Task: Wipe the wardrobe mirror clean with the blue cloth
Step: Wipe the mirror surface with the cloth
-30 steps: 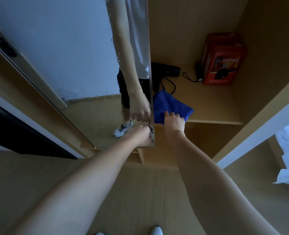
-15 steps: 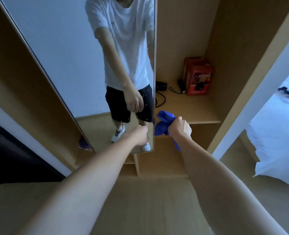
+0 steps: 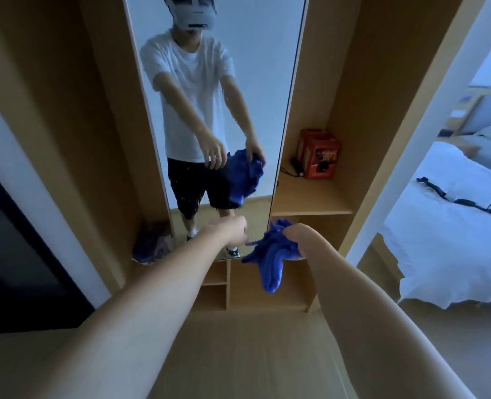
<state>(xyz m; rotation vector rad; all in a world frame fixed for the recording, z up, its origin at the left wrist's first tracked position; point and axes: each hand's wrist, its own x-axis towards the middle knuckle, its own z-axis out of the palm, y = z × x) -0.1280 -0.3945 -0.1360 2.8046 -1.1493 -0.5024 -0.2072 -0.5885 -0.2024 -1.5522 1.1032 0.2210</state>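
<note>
Blue cloth point(image 3: 273, 254) now off the shelf point(image 3: 310, 207), bunched in right hand point(image 3: 294, 233) grip near mirror point(image 3: 224, 67) bottom-right corner; left hand point(image 3: 234, 233) loosely curled, holding nothing. Wiping not started.

The right hand point(image 3: 297, 236)'s fingers are hidden in the bunched blue cloth point(image 3: 273, 254).

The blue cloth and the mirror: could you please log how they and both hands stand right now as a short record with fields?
cloth: blue cloth bunched, hanging from the right hand, off the shelf
cloth contact: not touching the mirror
left hand: left hand loosely curled near the mirror's lower edge, holds nothing
mirror state: pale specks on the glass
shelf items: red box with a black cord beside it
wiping: not yet begun
</note>
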